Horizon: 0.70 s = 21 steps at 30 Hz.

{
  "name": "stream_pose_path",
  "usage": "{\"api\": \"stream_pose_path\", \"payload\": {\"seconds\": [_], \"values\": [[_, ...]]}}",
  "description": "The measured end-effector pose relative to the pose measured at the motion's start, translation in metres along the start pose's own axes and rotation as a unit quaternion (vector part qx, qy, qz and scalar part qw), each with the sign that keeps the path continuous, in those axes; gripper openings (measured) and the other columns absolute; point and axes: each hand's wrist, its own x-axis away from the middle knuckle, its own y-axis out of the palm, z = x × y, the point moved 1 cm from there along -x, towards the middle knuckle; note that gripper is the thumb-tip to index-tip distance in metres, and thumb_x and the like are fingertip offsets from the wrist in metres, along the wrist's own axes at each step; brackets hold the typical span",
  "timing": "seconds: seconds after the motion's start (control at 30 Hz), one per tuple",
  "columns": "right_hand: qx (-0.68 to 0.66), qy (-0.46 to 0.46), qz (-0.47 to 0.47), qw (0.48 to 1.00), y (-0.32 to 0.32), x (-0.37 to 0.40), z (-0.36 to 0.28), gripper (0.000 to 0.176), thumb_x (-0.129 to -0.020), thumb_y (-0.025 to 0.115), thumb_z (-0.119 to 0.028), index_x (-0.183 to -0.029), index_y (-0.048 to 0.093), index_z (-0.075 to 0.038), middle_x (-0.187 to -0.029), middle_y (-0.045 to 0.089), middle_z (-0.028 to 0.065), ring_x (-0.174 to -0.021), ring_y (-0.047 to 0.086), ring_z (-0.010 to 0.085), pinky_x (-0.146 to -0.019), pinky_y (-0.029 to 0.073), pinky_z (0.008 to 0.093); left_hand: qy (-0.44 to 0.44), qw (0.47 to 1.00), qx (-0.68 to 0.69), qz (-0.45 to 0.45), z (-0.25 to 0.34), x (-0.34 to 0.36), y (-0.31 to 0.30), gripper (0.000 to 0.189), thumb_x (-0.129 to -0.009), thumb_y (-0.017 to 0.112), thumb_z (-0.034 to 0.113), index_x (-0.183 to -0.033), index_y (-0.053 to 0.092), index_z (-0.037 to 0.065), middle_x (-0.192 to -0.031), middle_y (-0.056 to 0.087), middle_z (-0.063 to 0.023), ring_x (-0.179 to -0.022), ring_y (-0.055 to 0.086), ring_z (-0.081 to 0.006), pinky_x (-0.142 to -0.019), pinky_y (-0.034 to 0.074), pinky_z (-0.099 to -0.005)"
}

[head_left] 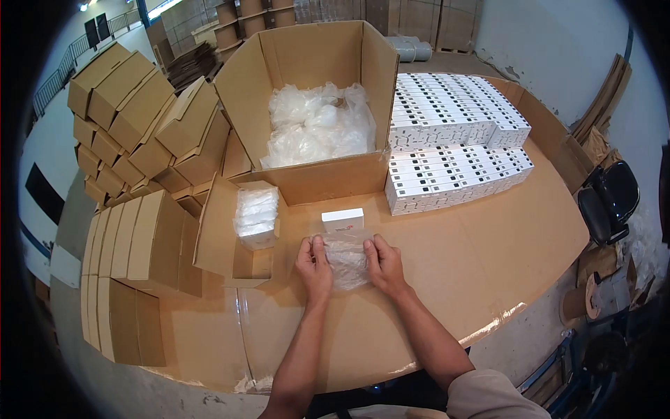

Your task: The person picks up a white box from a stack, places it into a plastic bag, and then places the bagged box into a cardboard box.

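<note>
A clear plastic bag (347, 262) is stretched between my two hands, just in front of a small white box (343, 220) on the cardboard surface. My left hand (314, 264) pinches the bag's left edge, thumb on top. At the right edge, my right hand (383, 261) grips it the same way. The bag overlaps the lower part of the white box in view; whether they touch is unclear. To the left stands an open carton (253, 264) holding several plastic-wrapped packs (257, 213).
Behind is a large open carton (314, 183) of clear plastic bags (321, 126). Stacked white boxes (457, 178) stand at the right back. Brown cartons (143, 237) are piled on the left. A black chair (608, 202) stands beyond the right edge.
</note>
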Motion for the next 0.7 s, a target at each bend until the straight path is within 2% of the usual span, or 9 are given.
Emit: {"api": "stream_pose_path", "payload": {"seconds": [0.07,0.17,0.23,0.3,0.37,0.43,0.53,0.63,0.7], "values": [[-0.050,0.040,-0.001,0.998,0.001,-0.001,0.001,0.035,-0.108,0.056,-0.022,-0.081,0.047,-0.002,-0.059,0.042,0.0050,-0.054,0.044,0.0113,-0.051,0.037,0.0331,-0.001,0.999,-0.028,-0.025,0.017,0.003,-0.001,0.029,-0.109,0.055,0.024,-0.089,0.060,0.003,-0.081,0.056,0.0051,-0.074,0.048,-0.0037,-0.065,0.040,-0.0221],[-0.132,0.079,0.017,0.988,0.004,-0.005,0.004,0.036,-0.109,0.055,-0.025,-0.081,0.051,-0.003,-0.062,0.045,-0.0014,-0.059,0.044,0.0075,-0.053,0.038,0.0301,0.027,0.999,-0.030,-0.033,0.016,0.003,0.000,0.029,-0.109,0.056,0.026,-0.090,0.063,0.004,-0.072,0.052,0.0057,-0.062,0.046,-0.0038,-0.054,0.038,-0.0237],[-0.153,0.084,0.039,0.984,0.007,-0.005,0.009,0.036,-0.110,0.054,-0.026,-0.083,0.055,-0.003,-0.066,0.049,-0.0030,-0.062,0.045,0.0067,-0.055,0.039,0.0290,-0.011,0.998,0.014,-0.055,0.011,0.002,-0.002,0.020,-0.105,0.064,0.022,-0.096,0.064,0.004,-0.076,0.058,0.0045,-0.065,0.052,-0.0046,-0.057,0.043,-0.0233],[-0.128,0.082,0.046,0.987,0.005,-0.005,0.008,0.030,-0.108,0.058,-0.024,-0.088,0.060,-0.002,-0.071,0.054,-0.0004,-0.067,0.051,0.0079,-0.060,0.043,0.0286,-0.011,0.995,0.047,-0.084,0.013,0.000,-0.001,0.016,-0.098,0.072,0.016,-0.102,0.064,0.003,-0.082,0.064,0.0020,-0.071,0.059,-0.0061,-0.062,0.048,-0.0233],[-0.120,0.052,0.062,0.989,0.003,-0.005,0.002,0.020,-0.104,0.063,-0.020,-0.095,0.065,-0.002,-0.081,0.060,0.0032,-0.075,0.057,0.0111,-0.068,0.047,0.0295,0.024,0.990,0.069,-0.122,0.023,0.000,0.002,0.027,-0.090,0.081,0.009,-0.110,0.062,0.002,-0.090,0.071,-0.0020,-0.079,0.066,-0.0081,-0.067,0.054,-0.0235],[-0.128,-0.007,0.084,0.988,0.000,-0.009,-0.013,0.014,-0.098,0.071,-0.014,-0.104,0.069,-0.002,-0.095,0.065,0.0078,-0.086,0.063,0.0162,-0.077,0.051,0.0319,-0.020,0.987,0.076,-0.139,0.023,0.000,-0.001,0.039,-0.084,0.085,0.003,-0.114,0.060,0.001,-0.096,0.073,-0.0067,-0.086,0.069,-0.0104,-0.072,0.056,-0.0247],[0.020,-0.158,0.052,0.986,-0.017,-0.018,-0.027,0.026,-0.086,0.079,-0.004,-0.112,0.072,-0.005,-0.117,0.063,0.0130,-0.102,0.064,0.0251,-0.090,0.052,0.0368,-0.033,0.985,0.069,-0.158,0.019,-0.001,-0.003,0.045,-0.081,0.087,0.001,-0.116,0.059,0.001,-0.098,0.075,-0.0090,-0.089,0.070,-0.0111,-0.073,0.057,-0.0250],[0.014,-0.112,0.014,0.994,-0.020,-0.016,-0.024,0.029,-0.080,0.078,0.000,-0.108,0.073,-0.005,-0.125,0.059,0.0133,-0.109,0.060,0.0272,-0.096,0.049,0.0390,-0.040,0.982,0.063,-0.173,0.019,-0.001,-0.003,0.046,-0.081,0.088,0.002,-0.116,0.058,0.001,-0.098,0.075,-0.0090,-0.088,0.070,-0.0107,-0.073,0.056,-0.0247],[0.016,-0.110,0.013,0.994,-0.021,-0.016,-0.026,0.026,-0.080,0.079,0.000,-0.105,0.074,-0.005,-0.126,0.058,0.0125,-0.108,0.060,0.0263,-0.095,0.050,0.0379,-0.047,0.981,0.062,-0.179,0.019,-0.001,-0.003,0.047,-0.080,0.088,0.003,-0.116,0.058,0.001,-0.097,0.075,-0.0089,-0.088,0.070,-0.0106,-0.073,0.056,-0.0246]]}}
